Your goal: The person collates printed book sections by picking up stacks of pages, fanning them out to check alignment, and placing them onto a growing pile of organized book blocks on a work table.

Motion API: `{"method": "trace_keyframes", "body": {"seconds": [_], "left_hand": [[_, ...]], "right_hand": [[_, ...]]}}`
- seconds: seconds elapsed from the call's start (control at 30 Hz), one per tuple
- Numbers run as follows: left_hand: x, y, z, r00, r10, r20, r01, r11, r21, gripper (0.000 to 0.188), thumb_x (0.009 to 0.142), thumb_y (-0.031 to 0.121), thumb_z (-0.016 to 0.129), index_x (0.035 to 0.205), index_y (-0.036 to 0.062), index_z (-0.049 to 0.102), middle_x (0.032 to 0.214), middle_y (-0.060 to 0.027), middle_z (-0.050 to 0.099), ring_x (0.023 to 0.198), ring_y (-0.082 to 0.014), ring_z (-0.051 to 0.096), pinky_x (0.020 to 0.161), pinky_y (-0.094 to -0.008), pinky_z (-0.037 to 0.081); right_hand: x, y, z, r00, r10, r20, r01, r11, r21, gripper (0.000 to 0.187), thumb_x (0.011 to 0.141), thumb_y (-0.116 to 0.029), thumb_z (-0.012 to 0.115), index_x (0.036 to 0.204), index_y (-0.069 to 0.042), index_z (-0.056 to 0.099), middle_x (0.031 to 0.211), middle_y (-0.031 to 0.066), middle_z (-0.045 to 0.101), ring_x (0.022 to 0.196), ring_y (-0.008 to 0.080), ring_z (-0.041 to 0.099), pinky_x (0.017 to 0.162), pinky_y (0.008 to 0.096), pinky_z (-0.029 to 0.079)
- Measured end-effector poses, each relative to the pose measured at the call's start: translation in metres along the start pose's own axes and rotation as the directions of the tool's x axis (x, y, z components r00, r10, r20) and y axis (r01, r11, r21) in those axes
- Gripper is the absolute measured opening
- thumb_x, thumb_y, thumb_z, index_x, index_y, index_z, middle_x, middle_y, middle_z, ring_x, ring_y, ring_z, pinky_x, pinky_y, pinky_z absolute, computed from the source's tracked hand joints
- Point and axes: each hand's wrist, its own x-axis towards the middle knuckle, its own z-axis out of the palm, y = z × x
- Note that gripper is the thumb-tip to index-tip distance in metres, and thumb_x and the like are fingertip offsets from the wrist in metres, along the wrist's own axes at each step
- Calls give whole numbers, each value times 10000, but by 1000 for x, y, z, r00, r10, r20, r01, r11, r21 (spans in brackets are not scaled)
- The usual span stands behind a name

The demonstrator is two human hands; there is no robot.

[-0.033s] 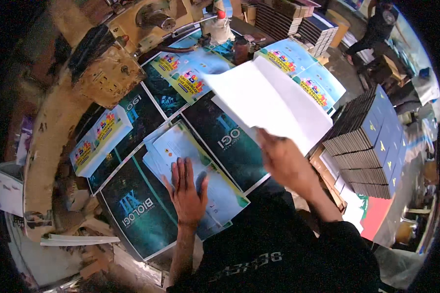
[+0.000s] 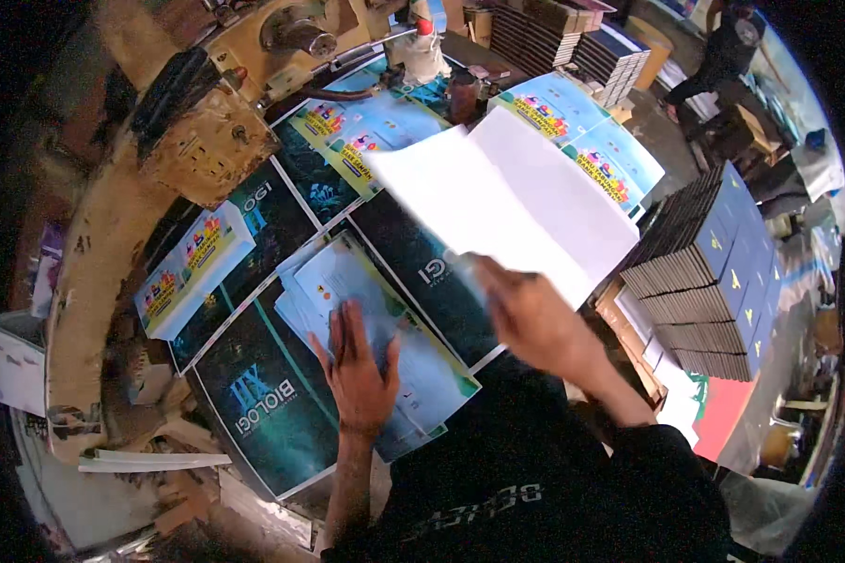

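Observation:
My left hand [image 2: 357,371] lies flat with fingers spread on a small stack of light blue printed covers [image 2: 408,361] on the worktable. My right hand [image 2: 535,319] grips the near edge of a large white sheet [image 2: 502,202] and holds it lifted above the table, blank side up. Under both lie large dark teal printed cover sheets [image 2: 263,403] spread over the table. My dark sleeve and shirt fill the lower middle.
A yellowish worn machine [image 2: 207,141] stands at the upper left. Colourful light blue covers [image 2: 582,141] lie at the back. Tall stacks of blue-covered books [image 2: 714,272] rise on the right. Another person [image 2: 723,52] stands far at the upper right. A white box [image 2: 9,361] sits left.

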Motion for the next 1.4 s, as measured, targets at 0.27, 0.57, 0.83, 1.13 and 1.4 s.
{"method": "trace_keyframes", "body": {"seconds": [0.27, 0.57, 0.83, 1.13, 1.4], "left_hand": [[13, -3, -17, 987, -154, 44, 160, 926, -342, 748, 1050, 387, 451, 1613, -12, 163, 1697, -206, 124, 1570, -368, 128, 1253, -557, 69], [70, -50, 43, 994, -99, -35, 92, 982, -165, 690, 1082, 436, 363, 1578, -35, 274, 1657, -184, 278, 1547, -317, 236, 1226, -612, 116], [116, -129, 54, 988, -150, -24, 116, 845, -522, 717, 972, 520, 619, 1504, 69, 453, 1495, -180, 488, 1436, -338, 403, 1152, -623, 260], [51, -66, 5, 974, -190, -125, 129, 914, -384, 625, 1012, 440, 593, 1525, 116, 444, 1570, -205, 405, 1475, -432, 329, 1155, -615, 271], [-5, 15, -12, 961, -221, 164, 246, 957, -152, 736, 1014, 628, 444, 1607, 203, 343, 1703, -170, 144, 1567, -412, 92, 1109, -796, 125]], "right_hand": [[-23, 6, 130, 994, -76, -77, 82, 994, 79, 718, 921, -145, 641, 1510, 99, 312, 1426, 351, 476, 1314, 414, 523, 1066, 457, 460], [-58, 3, 149, 923, -166, 347, 219, 968, -119, 996, 884, -322, 709, 1613, 2, 113, 1671, 296, 63, 1566, 416, 92, 1266, 520, 127], [-74, -5, 171, 927, -282, 246, 313, 945, -96, 695, 965, -196, 524, 1602, -189, 244, 1694, 230, 46, 1568, 418, 75, 1183, 748, 65], [-47, 0, 189, 918, -353, 183, 396, 855, -336, 451, 969, -288, 484, 1406, -181, 491, 1670, 255, 169, 1553, 420, 175, 1171, 749, 137], [16, 22, 44, 724, -126, 679, 15, 986, 167, 1063, 798, -614, 734, 1553, -13, 290, 1634, 280, 207, 1512, 456, 219, 1186, 677, 209]]}}
